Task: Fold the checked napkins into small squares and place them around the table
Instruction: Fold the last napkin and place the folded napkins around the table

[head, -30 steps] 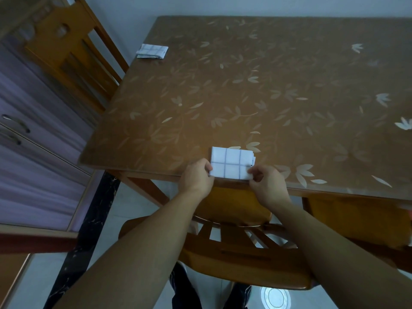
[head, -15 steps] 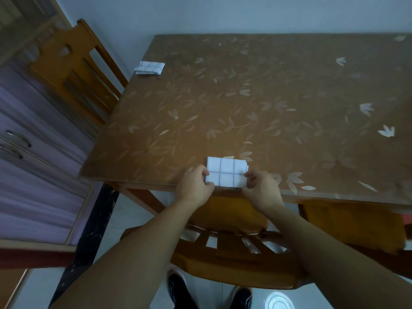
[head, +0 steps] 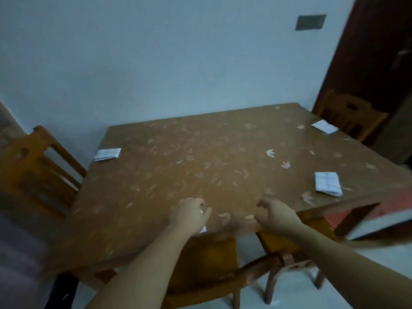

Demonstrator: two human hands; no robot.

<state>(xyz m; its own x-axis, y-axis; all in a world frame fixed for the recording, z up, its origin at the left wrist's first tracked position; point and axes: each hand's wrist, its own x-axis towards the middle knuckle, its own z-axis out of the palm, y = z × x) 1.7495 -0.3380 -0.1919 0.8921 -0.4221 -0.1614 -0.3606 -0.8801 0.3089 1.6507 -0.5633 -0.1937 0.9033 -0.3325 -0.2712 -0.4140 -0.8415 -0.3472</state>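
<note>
We locate the napkin (head: 203, 229) under the left hand (head: 189, 216), mostly hidden; whether that hand grips it, we cannot tell. The right hand (head: 276, 216) alongside is loosely curled, empty.

Table (head: 200, 152) with left napkin (head: 107, 154), far napkin (head: 324, 126), right napkin (head: 327, 183); left hand (head: 189, 217), right hand (head: 276, 216) at its front.

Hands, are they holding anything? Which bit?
Right hand holds nothing. Left hand covers a napkin; only white slivers show, so a grip cannot be told.
</note>
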